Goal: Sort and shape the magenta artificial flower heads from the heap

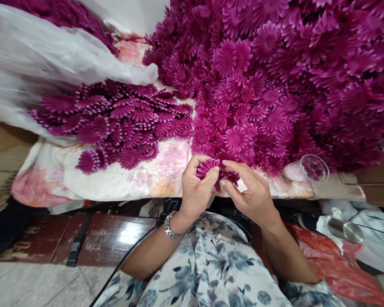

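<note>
My left hand (195, 189) is closed round a magenta fabric flower piece (207, 165), thumb and fingers pinching its petals. My right hand (249, 189) meets it from the right, its fingertips pinching more magenta petals (229, 175) against the same piece. Both hands hover at the near edge of a floral cloth (121, 179). Just beyond them rises a big heap of loose magenta flowers (275, 76). A metal watch sits on my left wrist.
Neat stacks of flat magenta petal layers (121, 119) lie to the left, spilling out of a clear plastic bag (35, 64). A small clear cup (314, 167) stands at the right. Cardboard (380, 187), a red bag (336, 264) and a metal bottle (345, 230) lie lower right.
</note>
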A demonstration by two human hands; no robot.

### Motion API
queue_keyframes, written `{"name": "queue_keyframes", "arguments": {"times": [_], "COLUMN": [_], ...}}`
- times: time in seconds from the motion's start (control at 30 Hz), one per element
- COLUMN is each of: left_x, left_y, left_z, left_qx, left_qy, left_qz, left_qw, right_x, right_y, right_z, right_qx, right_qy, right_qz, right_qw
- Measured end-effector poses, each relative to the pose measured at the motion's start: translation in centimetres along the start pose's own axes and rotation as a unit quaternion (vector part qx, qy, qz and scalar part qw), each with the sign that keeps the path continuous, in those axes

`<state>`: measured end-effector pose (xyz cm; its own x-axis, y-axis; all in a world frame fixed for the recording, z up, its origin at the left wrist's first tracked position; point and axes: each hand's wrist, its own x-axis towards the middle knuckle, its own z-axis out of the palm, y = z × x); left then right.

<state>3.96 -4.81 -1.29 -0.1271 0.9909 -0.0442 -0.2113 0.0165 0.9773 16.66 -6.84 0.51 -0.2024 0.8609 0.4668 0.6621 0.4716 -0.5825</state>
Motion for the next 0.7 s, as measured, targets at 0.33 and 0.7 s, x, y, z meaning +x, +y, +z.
{"name": "queue_keyframes", "arguments": {"times": [0.33, 0.7], "left_x": [0.0, 0.2], "left_y": [1.2, 1.7], "left_z": [0.2, 0.0], "left_qx": [-0.141, -0.142], "left_qy": [-0.052, -0.09], "left_qz": [-0.116, -0.107], "left_qw": [0.982, 0.98], "right_x": [-0.1, 0.8], "right_y": [0.5, 1.2], "right_z": [-0.8, -1.5], "right_qx": [0.079, 0.104], "right_qy": [0.003, 0.058], "right_qz": [0.112, 0.125], "right_qw": [0.991, 0.985]}}
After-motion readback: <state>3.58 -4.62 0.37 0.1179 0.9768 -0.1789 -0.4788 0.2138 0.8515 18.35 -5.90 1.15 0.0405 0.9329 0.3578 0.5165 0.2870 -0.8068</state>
